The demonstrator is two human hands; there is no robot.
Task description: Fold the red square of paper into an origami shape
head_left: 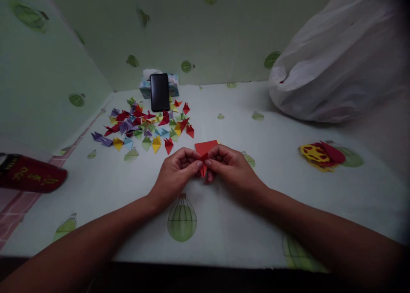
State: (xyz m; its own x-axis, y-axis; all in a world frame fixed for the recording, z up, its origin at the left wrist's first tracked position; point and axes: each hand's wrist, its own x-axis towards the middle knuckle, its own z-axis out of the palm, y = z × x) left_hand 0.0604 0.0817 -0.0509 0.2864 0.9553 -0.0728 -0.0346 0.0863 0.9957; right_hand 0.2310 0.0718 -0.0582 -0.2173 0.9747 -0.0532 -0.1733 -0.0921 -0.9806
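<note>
Between my two hands is a small piece of folded red origami paper, narrow and pointed at its lower end. My left hand pinches its left side with thumb and fingers. On the other side my right hand grips it the same way, the thumbs almost meeting. Just behind the fingers lies a stack of square paper, red on top with a yellow edge showing. Many folded paper cranes in red, yellow, green, blue and purple are spread at the back left.
A black phone leans on a tissue box behind the cranes. At the left edge lies a red can. A large white plastic bag fills the back right, with red and yellow cutouts in front of it.
</note>
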